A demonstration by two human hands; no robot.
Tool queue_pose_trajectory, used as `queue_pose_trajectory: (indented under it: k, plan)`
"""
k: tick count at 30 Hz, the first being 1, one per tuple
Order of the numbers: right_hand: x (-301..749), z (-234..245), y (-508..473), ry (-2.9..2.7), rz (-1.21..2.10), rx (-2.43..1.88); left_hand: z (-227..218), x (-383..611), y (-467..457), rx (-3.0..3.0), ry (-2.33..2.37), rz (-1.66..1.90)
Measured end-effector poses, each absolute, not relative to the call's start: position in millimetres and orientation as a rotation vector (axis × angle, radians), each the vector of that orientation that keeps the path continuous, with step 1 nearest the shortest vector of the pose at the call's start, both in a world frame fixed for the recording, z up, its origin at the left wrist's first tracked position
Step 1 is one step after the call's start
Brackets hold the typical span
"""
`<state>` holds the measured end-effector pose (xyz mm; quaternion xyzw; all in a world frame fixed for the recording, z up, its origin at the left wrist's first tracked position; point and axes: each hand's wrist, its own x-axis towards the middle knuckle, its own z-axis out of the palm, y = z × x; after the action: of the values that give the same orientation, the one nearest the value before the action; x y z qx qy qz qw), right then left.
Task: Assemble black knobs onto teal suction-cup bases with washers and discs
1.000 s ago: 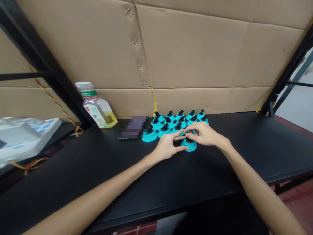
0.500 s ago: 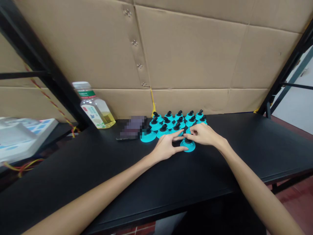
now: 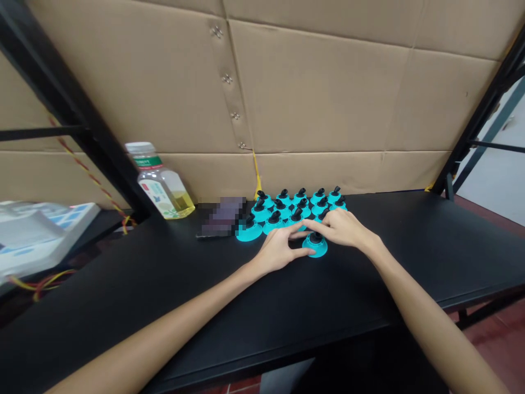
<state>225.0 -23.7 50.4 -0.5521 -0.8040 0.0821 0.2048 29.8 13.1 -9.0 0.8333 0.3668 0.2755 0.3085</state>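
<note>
One turquoise suction-cup base with black knob (image 3: 315,246), set apart in front of the grouped like units (image 3: 283,210) near the black tabletop's (image 3: 172,284) rear edge, is bracketed by the left hand (image 3: 278,249) and right hand (image 3: 343,229), the fingers (image 3: 318,223) spread and curved around it for access from both sides, any pinch being indeterminate.

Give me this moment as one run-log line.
left hand: thumb at turquoise base | right hand: fingers over its black knob | behind: other turquoise bases

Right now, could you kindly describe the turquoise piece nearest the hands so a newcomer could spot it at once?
On the black tabletop, turquoise pieces with black tops cluster before the cardboard wall. The piece sits forward of the rest, alone between the left hand and right hand.
</note>
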Motion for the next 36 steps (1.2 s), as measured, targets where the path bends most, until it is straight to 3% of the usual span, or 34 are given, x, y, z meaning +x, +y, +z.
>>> queue_pose_trajectory:
  k: [9, 16, 26, 36]
  plan:
    - [239.5, 52.0, -18.7, -2.316, 0.594, -1.248, -6.3, 29.6, 11.9, 2.229, 0.994, 0.696]
    - [230.0, 53.4, -23.3, -2.264, 0.671, -1.308, -6.5, 30.1, 11.9, 2.223, 1.011, 0.701]
    - [217.7, 37.5, -10.3, -2.285, 0.209, -1.378, -7.2, 30.1, 11.4, 2.21, 0.965, 0.712]
    - [213.2, 39.9, -11.8, -2.244, 0.025, -1.715, -10.9, 29.4, 15.5, 2.236, 0.975, 0.701]
